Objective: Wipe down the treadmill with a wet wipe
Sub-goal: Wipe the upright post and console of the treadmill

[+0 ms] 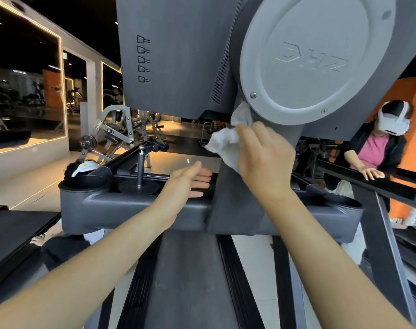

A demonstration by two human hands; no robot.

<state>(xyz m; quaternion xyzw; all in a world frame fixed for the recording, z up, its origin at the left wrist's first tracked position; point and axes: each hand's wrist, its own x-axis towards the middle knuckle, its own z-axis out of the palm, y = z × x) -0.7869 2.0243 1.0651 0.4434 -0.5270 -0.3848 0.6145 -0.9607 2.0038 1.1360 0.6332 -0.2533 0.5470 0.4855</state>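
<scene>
I face the back of a grey treadmill console (178, 55) with a round light-grey cover (316, 58) and a grey neck (228, 200) below it. My right hand (264, 157) grips a crumpled white wet wipe (228, 141) and presses it against the neck just under the round cover's lower left rim. My left hand (190, 181) lies with straight fingers on the dark tray (140, 203) left of the neck, holding nothing.
A small tripod (141, 162) stands in the tray, with a cup holder (83, 186) at its left end and another (344, 205) at the right. A person wearing a white headset (378, 148) stands at the right with a hand on a black rail (359, 174). Weight machines (116, 134) stand behind.
</scene>
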